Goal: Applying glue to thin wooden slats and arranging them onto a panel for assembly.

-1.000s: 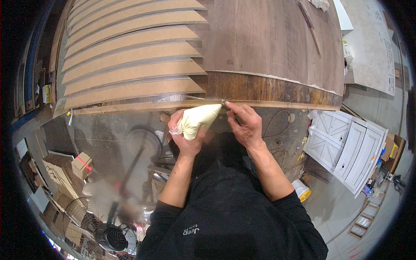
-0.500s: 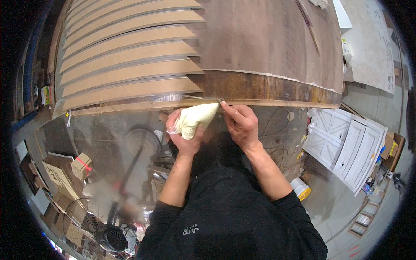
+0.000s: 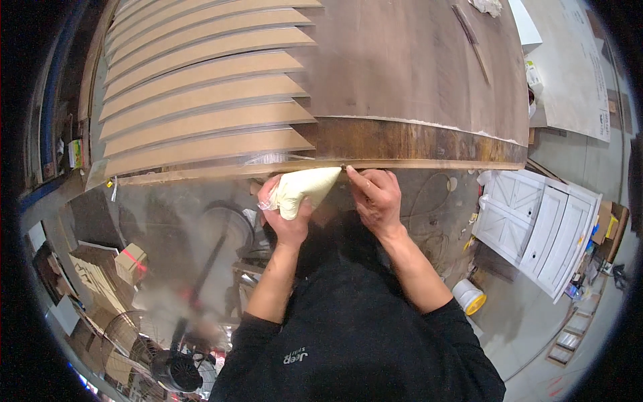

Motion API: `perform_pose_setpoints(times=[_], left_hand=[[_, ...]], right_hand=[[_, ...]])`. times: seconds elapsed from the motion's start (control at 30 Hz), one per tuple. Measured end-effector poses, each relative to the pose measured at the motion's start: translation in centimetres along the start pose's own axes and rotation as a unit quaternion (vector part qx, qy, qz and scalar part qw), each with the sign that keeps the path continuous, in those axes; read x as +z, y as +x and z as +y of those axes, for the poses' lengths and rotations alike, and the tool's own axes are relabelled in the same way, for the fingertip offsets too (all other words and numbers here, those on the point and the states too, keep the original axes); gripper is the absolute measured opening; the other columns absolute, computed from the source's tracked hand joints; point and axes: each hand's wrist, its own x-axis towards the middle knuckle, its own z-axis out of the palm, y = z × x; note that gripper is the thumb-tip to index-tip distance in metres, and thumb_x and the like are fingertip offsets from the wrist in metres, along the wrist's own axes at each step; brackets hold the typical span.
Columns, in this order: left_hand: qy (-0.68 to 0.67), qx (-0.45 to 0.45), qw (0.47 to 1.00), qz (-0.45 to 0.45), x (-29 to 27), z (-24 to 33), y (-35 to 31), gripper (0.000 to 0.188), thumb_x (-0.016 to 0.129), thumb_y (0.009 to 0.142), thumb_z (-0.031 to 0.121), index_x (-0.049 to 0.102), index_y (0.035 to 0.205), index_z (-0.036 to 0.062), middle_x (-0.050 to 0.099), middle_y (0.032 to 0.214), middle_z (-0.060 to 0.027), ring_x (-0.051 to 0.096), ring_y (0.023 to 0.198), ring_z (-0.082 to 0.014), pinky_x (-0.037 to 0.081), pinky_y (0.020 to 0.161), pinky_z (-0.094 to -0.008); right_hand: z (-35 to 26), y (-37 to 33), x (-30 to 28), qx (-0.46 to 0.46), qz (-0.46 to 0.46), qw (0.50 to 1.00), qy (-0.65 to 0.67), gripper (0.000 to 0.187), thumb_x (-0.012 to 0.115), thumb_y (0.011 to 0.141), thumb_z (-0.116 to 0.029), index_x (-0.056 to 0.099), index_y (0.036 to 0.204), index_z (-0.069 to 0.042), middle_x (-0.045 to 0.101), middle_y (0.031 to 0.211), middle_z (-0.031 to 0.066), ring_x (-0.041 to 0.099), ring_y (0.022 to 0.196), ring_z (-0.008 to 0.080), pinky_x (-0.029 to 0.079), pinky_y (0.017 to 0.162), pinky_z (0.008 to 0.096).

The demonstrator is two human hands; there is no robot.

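Observation:
My left hand [image 3: 287,224] is wrapped round a cone-shaped plastic piping bag [image 3: 309,189] full of pale yellow paste. The bag's tip points right, close to the near edge of a wooden table [image 3: 415,137]. At that tip my right hand [image 3: 377,199] has its fingers mostly curled and the index finger reaching toward a tiny dark spot. Whatever it pinches there is too small to name. Beyond my left hand, several tan strips [image 3: 214,143] with slanted, pointed ends lie in a row across the table's left side.
A thin dark stick [image 3: 472,43] and a crumpled whitish lump [image 3: 485,7] lie on the table's far right. White panelled doors [image 3: 539,224] and a white bucket with yellow [image 3: 469,297] stand to my right. At lower left are a fan [image 3: 175,368] and a cardboard box [image 3: 130,264].
The view has shifted slightly, so the table edge and strips sit a little lower. My left hand still holds the bag, and my right index finger stays at its tip.

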Motion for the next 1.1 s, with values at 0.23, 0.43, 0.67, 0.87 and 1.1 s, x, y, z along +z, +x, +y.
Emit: perform_pose_setpoints(times=[0.23, 0.43, 0.67, 0.87, 1.1], left_hand=[[-0.039, -0.047, 0.998, 0.007, -1.4, -0.4, 0.5, 0.066, 0.075, 0.081, 0.035, 0.047, 0.128, -0.0033, 0.051, 0.123, -0.0142, 0.052, 0.115, -0.0253, 0.04, 0.102, -0.0398], [-0.307, -0.219, 0.926, 0.022, -2.2, 2.5, 0.5, 0.066, 0.071, 0.083, 0.03, 0.04, 0.135, 0.0042, 0.052, 0.123, -0.0121, 0.053, 0.115, -0.0235, 0.044, 0.101, -0.0386], [-0.398, -0.323, 0.858, -0.004, -6.0, 5.0, 0.2, 0.064, 0.065, 0.088, 0.036, 0.038, 0.138, 0.0064, 0.053, 0.126, -0.0101, 0.054, 0.119, -0.0232, 0.045, 0.102, -0.0387], [-0.406, -0.309, 0.86, 0.012, -9.5, 8.6, 1.4, 0.056, 0.053, 0.095, 0.048, 0.05, 0.133, 0.0074, 0.064, 0.12, -0.0106, 0.065, 0.109, -0.0263, 0.055, 0.091, -0.0416], [-0.484, -0.312, 0.817, 0.033, -16.1, 9.1, 4.8, 0.049, 0.047, 0.099, 0.044, 0.047, 0.135, 0.0106, 0.059, 0.125, -0.0092, 0.059, 0.115, -0.026, 0.049, 0.098, -0.0419]], right_hand=[[0.1, 0.0, -0.5, 0.008, 0.002, 1.0, 0.01, 0.039, 0.071, 0.08, 0.0, 0.072, 0.117, -0.013, 0.066, 0.084, 0.0033, 0.063, 0.079, 0.0216, 0.046, 0.075, 0.0339], [-0.3, 2.1, -3.4, 0.108, 0.044, 0.992, 0.046, 0.025, 0.073, 0.084, -0.004, 0.071, 0.108, -0.011, 0.069, 0.088, 0.0071, 0.065, 0.083, 0.0247, 0.049, 0.08, 0.0337], [1.4, 6.5, -2.4, 0.063, 0.031, 0.997, 0.024, 0.012, 0.071, 0.084, -0.011, 0.072, 0.096, -0.011, 0.071, 0.091, 0.008, 0.065, 0.088, 0.0296, 0.048, 0.076, 0.0408], [0.1, 7.1, -0.8, 0.085, 0.036, 0.993, -0.073, 0.014, 0.071, 0.084, -0.013, 0.074, 0.097, -0.01, 0.07, 0.091, 0.008, 0.064, 0.088, 0.0297, 0.051, 0.079, 0.0406], [-0.3, 7.5, 0.1, 0.161, 0.015, 0.983, -0.087, 0.02, 0.069, 0.085, -0.018, 0.075, 0.103, -0.015, 0.07, 0.101, 0.0058, 0.062, 0.098, 0.0285, 0.049, 0.088, 0.0426]])
